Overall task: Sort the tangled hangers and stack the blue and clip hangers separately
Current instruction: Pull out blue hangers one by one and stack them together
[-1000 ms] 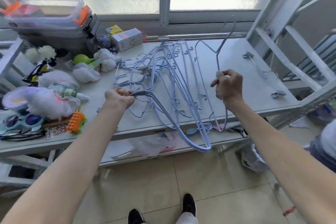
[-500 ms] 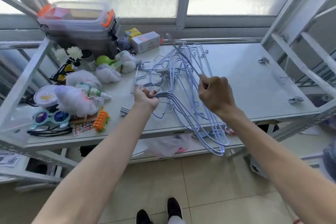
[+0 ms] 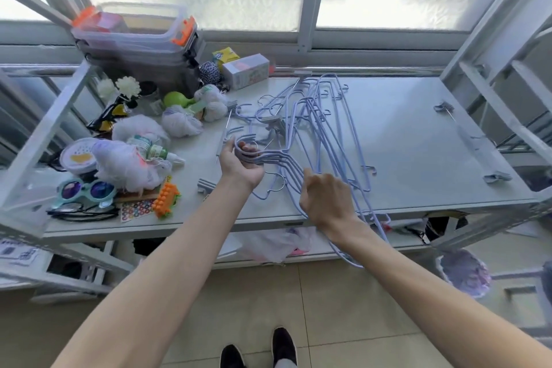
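Observation:
Several blue wire hangers (image 3: 325, 128) lie in a tangle on the white table (image 3: 412, 140), their lower bars hanging past the front edge. My left hand (image 3: 239, 161) grips a bunch of their hooks. My right hand (image 3: 325, 200) lies over the shoulders of the same bunch near the front edge, fingers curled on the wires. Metal clip hangers (image 3: 271, 122) are mixed into the tangle. One long clip hanger (image 3: 466, 140) lies apart at the table's right side. A loose clip piece (image 3: 206, 185) sits beside my left wrist.
The table's left half holds stacked plastic boxes (image 3: 134, 39), bath puffs (image 3: 182, 124), sunglasses (image 3: 86, 190), an orange toy (image 3: 167, 199) and a small carton (image 3: 245, 70). A white metal frame (image 3: 493, 75) rises at the right. A plastic bag (image 3: 277, 243) lies on the lower shelf.
My right hand brought the raised hanger left to the bunch and lowered it, then dropped toward the front edge. My left hand kept hold of the hooks.

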A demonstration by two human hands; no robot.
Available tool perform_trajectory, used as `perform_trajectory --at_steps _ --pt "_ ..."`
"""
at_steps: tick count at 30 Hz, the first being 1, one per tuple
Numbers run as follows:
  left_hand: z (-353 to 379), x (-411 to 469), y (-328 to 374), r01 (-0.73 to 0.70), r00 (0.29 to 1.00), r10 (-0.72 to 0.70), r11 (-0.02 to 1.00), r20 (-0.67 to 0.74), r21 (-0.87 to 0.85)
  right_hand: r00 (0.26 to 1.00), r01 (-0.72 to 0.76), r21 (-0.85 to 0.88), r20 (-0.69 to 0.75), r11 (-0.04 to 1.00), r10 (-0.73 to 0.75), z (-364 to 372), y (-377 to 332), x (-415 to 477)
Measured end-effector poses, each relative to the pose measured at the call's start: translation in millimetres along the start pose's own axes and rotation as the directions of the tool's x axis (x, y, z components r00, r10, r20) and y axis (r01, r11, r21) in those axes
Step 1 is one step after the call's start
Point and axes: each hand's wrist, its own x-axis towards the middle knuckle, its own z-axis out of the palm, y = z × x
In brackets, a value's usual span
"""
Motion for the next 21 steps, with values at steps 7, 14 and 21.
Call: perform_trajectory --at_steps 7,14,21 --pt "2 1 -1 -0.013 1.000 0.012 0.992 0.007 0.129 0.999 0.041 0.045 0.011 0.998 -0.042 9 2 -2" --pt "-5 3 -1 0.001 0.997 0.011 0.985 -0.075 0.170 0.998 -0.063 0.298 0.022 0.952 0.059 24 11 -9" --pt "-12 3 -5 -0.009 0.995 0.026 0.985 -0.096 0.172 0.997 -0.069 0.391 0.069 0.918 0.046 24 24 -3"
